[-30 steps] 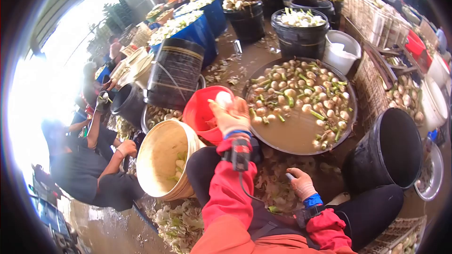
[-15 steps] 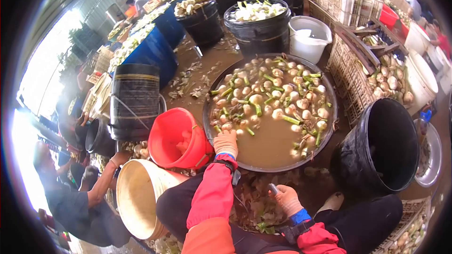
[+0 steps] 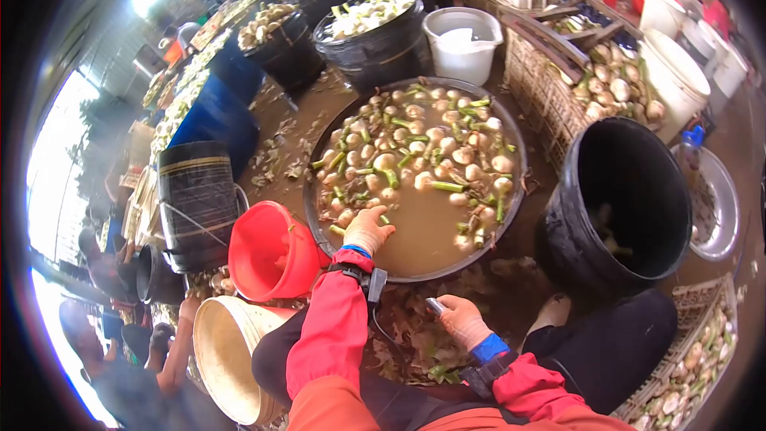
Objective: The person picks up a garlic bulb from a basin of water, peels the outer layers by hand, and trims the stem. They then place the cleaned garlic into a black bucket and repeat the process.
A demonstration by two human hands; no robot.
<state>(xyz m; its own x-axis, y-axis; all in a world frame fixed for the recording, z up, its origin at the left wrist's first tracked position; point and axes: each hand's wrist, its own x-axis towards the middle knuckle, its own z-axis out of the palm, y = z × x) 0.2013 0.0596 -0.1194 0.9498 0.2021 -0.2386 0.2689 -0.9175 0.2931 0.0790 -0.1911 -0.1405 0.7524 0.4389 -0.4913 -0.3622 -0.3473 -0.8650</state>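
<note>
Dozens of pale round bulbs (image 3: 463, 155) with green stem stubs are lying in brown water (image 3: 423, 231) inside a wide round basin (image 3: 523, 179), crowding its far and middle parts, while the near part is showing mostly bare water. The person's left hand (image 3: 369, 231) is reaching over the basin's near-left rim, its fingers pointing in toward the bulbs beside a short green stem; whether it is gripping anything I cannot tell, since the fingertips are partly hidden. The right hand (image 3: 465, 323) is hanging outside the basin, on its near side, and is curling tightly around a small grey tool (image 3: 436, 305) whose end is pointing up toward the basin. Leaf scraps (image 3: 407, 335) are covering the floor between the basin and the person. Just left of the basin a red bucket (image 3: 303, 263) is leaning, and on that same side, nearer the person, a cream bucket (image 3: 255, 323) is tilting with its mouth turned away from the basin. Right of the basin a large black bucket (image 3: 558, 215) is leaning with a few pale pieces inside. Behind the basin a white bucket (image 3: 467, 64) is standing beside a black tub (image 3: 375, 56) heaped with whitish pieces, and beyond the basin's right rim a beige crate (image 3: 538, 88) is standing
</note>
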